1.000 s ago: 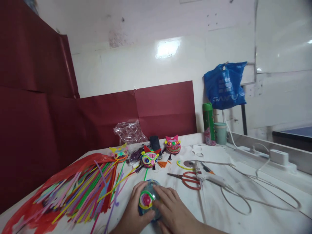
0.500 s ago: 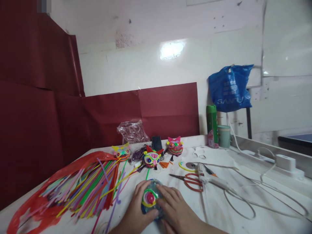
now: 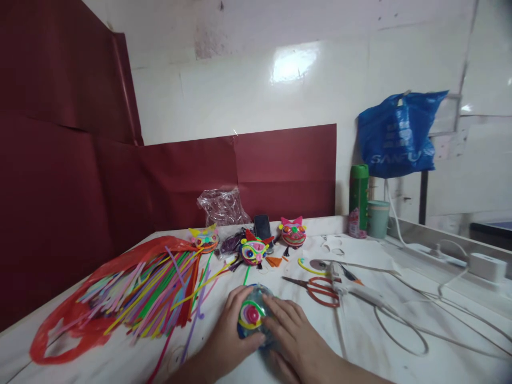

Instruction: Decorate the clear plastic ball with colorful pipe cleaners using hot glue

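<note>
A rounded, clear bluish piece (image 3: 262, 298) bears a coil of green, white and yellow strips around a magenta centre (image 3: 252, 314). Its left side is gripped by my left hand (image 3: 231, 333), the thumb along the bottom edge. My right hand (image 3: 292, 333) wraps its right side, fingertips near the coil. Both palms hide part of the piece. Beyond it sit three decorated heads with ears: a yellow-eared one (image 3: 206, 241), a red-eared one (image 3: 253, 253) and a pink one (image 3: 293, 234).
Colourful fuzzy sticks (image 3: 156, 293) lie on a red plastic bag (image 3: 52, 341) at left. Right of my hands are orange-handled scissors (image 3: 322, 291), a white glue gun (image 3: 360, 292) and its looping cable. A phone (image 3: 262, 226), green bottle (image 3: 359, 200) and cup (image 3: 378, 218) stand behind.
The camera view has shifted, so the scene sits slightly further right and higher. Both hands keep their hold on the rounded piece, with little visible change.
</note>
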Action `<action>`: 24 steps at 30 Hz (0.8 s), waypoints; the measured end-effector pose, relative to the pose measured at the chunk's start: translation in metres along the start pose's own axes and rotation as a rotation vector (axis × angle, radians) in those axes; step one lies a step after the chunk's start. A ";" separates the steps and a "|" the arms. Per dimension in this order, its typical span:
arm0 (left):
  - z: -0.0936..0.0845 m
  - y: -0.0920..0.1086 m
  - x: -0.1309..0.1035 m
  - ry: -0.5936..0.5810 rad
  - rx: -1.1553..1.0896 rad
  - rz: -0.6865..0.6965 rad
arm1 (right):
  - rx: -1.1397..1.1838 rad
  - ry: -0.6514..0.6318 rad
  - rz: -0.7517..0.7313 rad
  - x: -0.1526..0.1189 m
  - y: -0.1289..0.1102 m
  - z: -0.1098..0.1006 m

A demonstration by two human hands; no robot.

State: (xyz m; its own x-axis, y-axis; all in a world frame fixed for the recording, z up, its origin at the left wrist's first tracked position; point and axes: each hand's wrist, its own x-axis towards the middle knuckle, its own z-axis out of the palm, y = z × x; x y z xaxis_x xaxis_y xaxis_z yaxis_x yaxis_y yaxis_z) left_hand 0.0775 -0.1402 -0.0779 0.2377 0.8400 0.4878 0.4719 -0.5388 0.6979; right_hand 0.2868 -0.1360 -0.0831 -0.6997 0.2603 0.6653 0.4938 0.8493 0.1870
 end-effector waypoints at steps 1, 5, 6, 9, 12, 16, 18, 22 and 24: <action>0.000 0.000 0.000 0.000 0.000 0.001 | -0.002 0.008 -0.002 0.000 0.000 -0.001; 0.000 -0.001 0.000 0.009 0.018 -0.005 | 0.018 -0.024 0.015 0.001 -0.004 -0.007; 0.001 -0.001 0.000 0.013 0.021 0.000 | 0.025 -0.027 0.017 0.001 -0.005 -0.009; 0.002 -0.001 0.000 0.016 0.027 0.012 | 0.045 -0.004 0.017 0.000 -0.007 -0.010; 0.003 0.001 0.000 0.014 0.045 0.014 | 0.063 0.019 0.027 -0.002 -0.007 -0.008; 0.002 0.003 -0.001 0.008 0.086 0.019 | 0.066 0.031 0.017 -0.004 -0.006 -0.005; 0.002 0.004 -0.001 0.000 0.091 0.010 | 0.066 0.031 0.018 -0.004 -0.006 -0.005; 0.002 0.003 0.000 -0.011 0.081 0.010 | 0.061 0.040 0.030 -0.005 -0.006 -0.004; 0.003 0.001 0.000 -0.009 0.087 0.021 | 0.060 0.037 0.036 -0.005 -0.006 -0.004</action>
State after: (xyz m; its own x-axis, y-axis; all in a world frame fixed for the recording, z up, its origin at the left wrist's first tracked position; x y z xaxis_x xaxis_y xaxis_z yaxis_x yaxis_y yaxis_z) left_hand 0.0801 -0.1411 -0.0786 0.2553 0.8294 0.4969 0.5390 -0.5488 0.6390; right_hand 0.2892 -0.1447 -0.0847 -0.6624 0.2748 0.6969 0.4854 0.8660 0.1199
